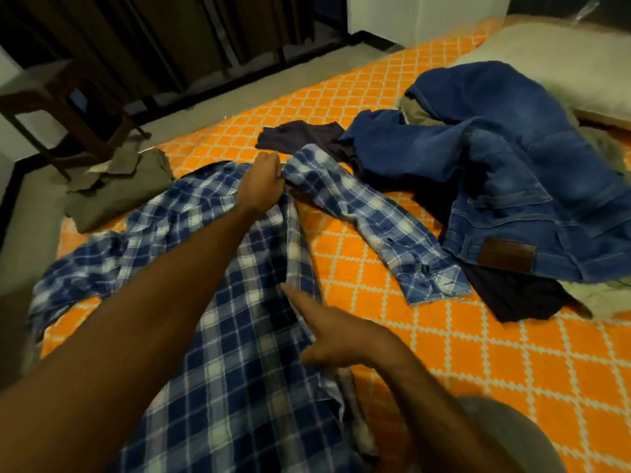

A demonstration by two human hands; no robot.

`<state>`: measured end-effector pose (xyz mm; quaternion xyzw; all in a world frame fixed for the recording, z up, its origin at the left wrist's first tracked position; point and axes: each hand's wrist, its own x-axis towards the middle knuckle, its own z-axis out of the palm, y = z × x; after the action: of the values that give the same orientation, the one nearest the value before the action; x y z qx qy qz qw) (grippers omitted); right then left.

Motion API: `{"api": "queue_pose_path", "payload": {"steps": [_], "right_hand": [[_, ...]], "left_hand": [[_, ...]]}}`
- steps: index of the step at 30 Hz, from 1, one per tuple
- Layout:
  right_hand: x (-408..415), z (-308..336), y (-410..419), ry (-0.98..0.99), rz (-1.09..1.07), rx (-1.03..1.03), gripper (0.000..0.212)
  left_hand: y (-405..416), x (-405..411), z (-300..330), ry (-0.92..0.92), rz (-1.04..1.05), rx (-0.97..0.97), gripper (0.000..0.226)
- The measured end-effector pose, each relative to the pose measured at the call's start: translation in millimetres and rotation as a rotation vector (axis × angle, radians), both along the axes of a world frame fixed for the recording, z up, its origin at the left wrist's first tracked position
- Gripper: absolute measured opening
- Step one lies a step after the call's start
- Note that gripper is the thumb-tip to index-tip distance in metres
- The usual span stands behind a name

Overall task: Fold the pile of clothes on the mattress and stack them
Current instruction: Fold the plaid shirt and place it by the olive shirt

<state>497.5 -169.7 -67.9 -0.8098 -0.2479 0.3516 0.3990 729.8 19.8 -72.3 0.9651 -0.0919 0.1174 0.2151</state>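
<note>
A blue and white plaid shirt (239, 336) lies spread over the near left of the orange patterned mattress (478, 363). My left hand (264, 180) is closed on the shirt where its right sleeve (375, 220) joins the shoulder. My right hand (336, 332) rests flat on the shirt's right edge, fingers straight and pointing away from me. Blue jeans (512, 172) lie crumpled at the right, on top of a dark garment (522, 295) and some pale clothes. Another dark garment (300, 136) lies behind the sleeve.
An olive-brown folded garment (119, 192) sits at the mattress's far left corner. A pale pillow (553, 56) lies at the far right. A wooden chair (68, 107) and dark curtains (170, 35) stand on the floor beyond the mattress.
</note>
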Motion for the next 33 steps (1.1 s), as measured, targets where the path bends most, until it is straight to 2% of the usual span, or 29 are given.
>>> {"api": "queue_pose_path", "payload": {"steps": [4,10,13,17,22,24,26,28,30,32,33], "right_hand": [[-17,-6,62,0.014,0.128,-0.099,0.112],[-41,-30,107,0.012,0.213,-0.182,0.116],[-44,-41,116,0.031,0.229,-0.200,0.119],[-46,-48,114,0.063,0.328,-0.237,0.120],[-58,-49,106,0.214,0.385,-0.162,0.129],[-59,-48,98,0.357,0.421,-0.096,0.118],[-45,-42,85,0.456,0.368,-0.017,0.091],[-11,-34,68,0.305,0.192,0.031,0.060],[30,-33,49,0.058,-0.099,0.052,0.039],[74,-35,35,-0.184,-0.392,0.035,0.027],[102,-33,33,-0.308,-0.478,0.007,0.022]], "left_hand": [[65,-30,-3,-0.078,-0.058,0.279,0.013],[125,-55,-29,-0.082,-0.335,0.746,0.036],[143,-60,-42,-0.111,-0.346,0.868,0.049],[149,-75,-59,-0.010,-0.282,0.914,0.063],[144,-93,-67,0.129,-0.019,0.575,0.055],[141,-98,-69,0.122,0.015,0.557,0.051],[142,-103,-68,0.065,0.025,0.549,0.048],[136,-106,-65,-0.024,0.041,0.383,0.038],[122,-113,-63,0.011,0.156,-0.043,0.026],[103,-123,-62,0.168,0.273,-0.472,0.020],[97,-121,-59,0.225,0.323,-0.607,0.021]]}}
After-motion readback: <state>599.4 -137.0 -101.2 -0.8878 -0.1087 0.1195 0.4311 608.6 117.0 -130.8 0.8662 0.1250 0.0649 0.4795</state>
